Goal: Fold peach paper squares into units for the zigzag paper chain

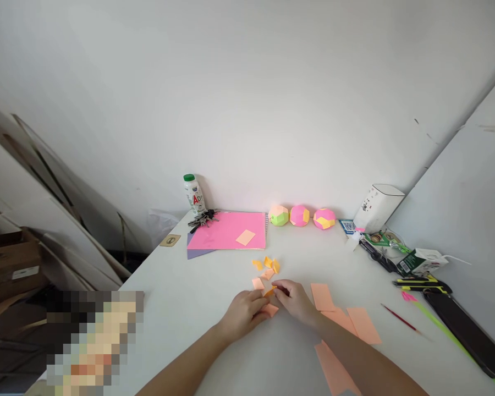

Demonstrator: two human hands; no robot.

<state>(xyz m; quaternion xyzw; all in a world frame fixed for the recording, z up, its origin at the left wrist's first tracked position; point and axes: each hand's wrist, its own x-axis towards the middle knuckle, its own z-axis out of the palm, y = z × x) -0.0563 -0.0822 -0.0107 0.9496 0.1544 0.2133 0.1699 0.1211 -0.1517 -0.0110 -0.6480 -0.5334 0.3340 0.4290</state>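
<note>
Your left hand [242,313] and right hand [296,301] met over the table [181,297], fingers of both pinching one small orange folded paper [269,291]; similar folded pieces [267,267] lay just beyond.

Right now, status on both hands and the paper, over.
Fingers closed: left hand and right hand pinch the orange paper piece. Other folded pieces just beyond, apart. Peach sheets by right forearm; nothing blocking.
</note>
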